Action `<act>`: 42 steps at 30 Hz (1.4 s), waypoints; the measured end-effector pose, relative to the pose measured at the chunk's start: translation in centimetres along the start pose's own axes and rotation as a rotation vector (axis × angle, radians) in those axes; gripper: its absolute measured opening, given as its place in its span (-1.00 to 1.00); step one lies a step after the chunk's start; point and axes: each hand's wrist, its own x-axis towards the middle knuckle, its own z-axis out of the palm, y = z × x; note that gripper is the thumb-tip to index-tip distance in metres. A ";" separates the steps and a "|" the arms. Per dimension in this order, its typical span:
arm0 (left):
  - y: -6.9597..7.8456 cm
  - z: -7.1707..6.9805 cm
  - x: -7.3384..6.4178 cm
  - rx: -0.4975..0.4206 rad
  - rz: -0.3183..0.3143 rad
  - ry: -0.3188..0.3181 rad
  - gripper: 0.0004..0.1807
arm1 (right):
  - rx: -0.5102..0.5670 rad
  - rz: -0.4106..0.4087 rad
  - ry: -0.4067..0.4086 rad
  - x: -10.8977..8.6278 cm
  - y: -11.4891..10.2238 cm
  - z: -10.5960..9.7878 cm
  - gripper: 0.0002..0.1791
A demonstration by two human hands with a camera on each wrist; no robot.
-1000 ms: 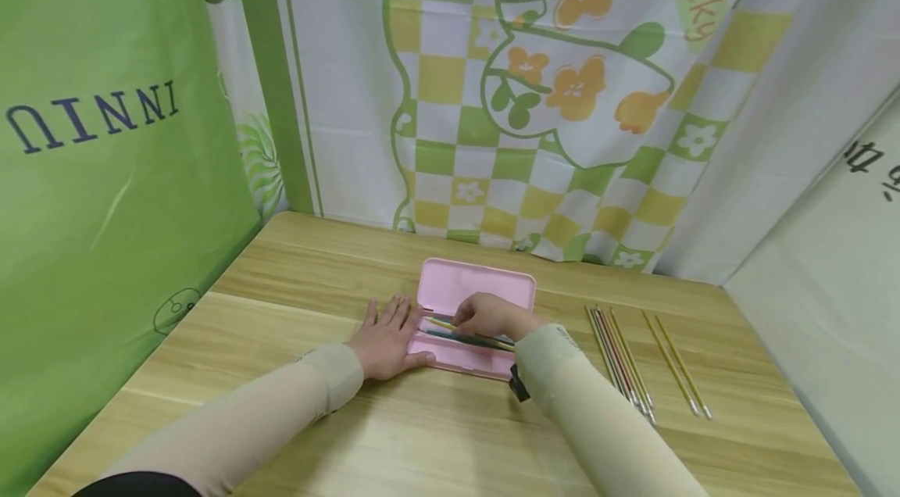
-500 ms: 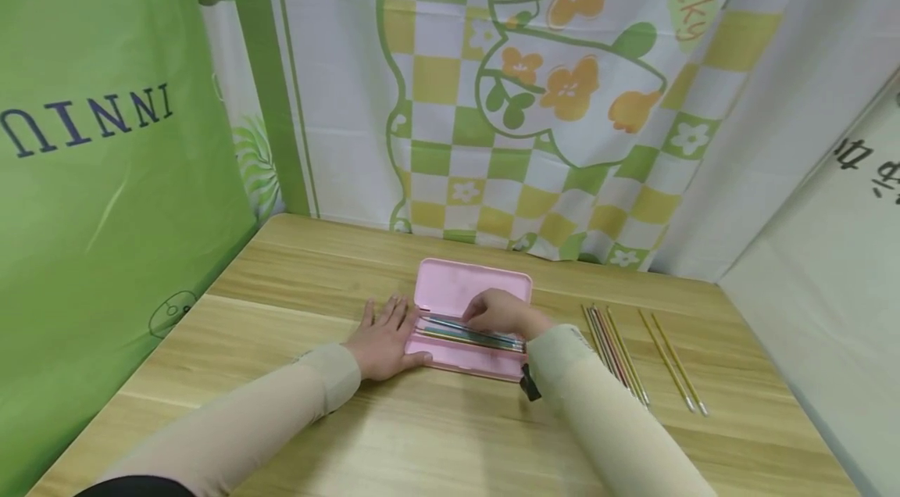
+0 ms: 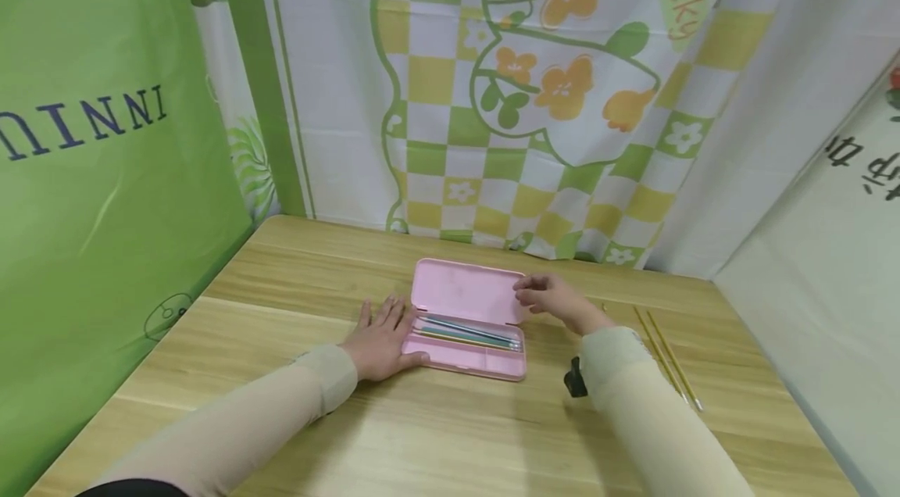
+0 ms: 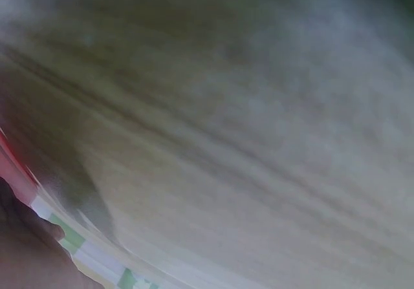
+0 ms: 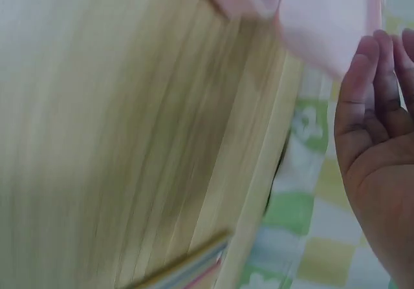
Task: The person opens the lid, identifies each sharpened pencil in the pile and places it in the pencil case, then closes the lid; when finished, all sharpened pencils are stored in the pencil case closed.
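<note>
A pink pencil case (image 3: 467, 292) lies with its lid raised, and several pencils (image 3: 467, 334) rest side by side in its back part. My left hand (image 3: 382, 345) is spread flat on the table, its fingers and thumb at the case's left end. In the head view my right hand (image 3: 558, 302) hovers by the right edge of the lid, fingers loosely bent. The right wrist view shows that hand's palm and fingers (image 5: 362, 75) holding nothing. Two yellow pencils (image 3: 676, 364) lie farther right, partly behind the right sleeve.
More loose pencils (image 5: 187, 266) appear at the bottom of the right wrist view; the right arm mostly hides them in the head view. A patterned curtain (image 3: 492, 169) hangs behind the wooden table (image 3: 302, 262), with a green sheet (image 3: 105, 247) along the left.
My right hand has left the pencils inside the case and moved right, past the lid. The pencils in the case now lie neatly together. My left hand keeps its place.
</note>
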 end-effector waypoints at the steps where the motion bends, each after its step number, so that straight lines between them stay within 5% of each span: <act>1: 0.0 0.0 0.0 -0.002 0.000 0.000 0.05 | 0.012 -0.003 0.020 -0.3 0.2 -0.5 -0.59; 12: -0.1 0.3 0.1 0.006 0.002 0.000 0.08 | -0.025 0.105 0.187 -4.4 3.3 -5.6 -0.49; 21: -0.2 0.3 0.2 0.012 0.004 -0.009 0.11 | 0.137 0.136 0.257 -6.7 6.6 -8.5 -0.49; 26: -0.2 0.4 0.3 0.023 0.002 -0.008 0.11 | 0.214 0.199 0.308 -7.4 8.5 -9.2 -0.50; 42: -0.1 0.1 0.0 0.002 0.006 -0.015 0.09 | 0.120 0.262 0.358 -7.6 11.2 -8.7 -0.54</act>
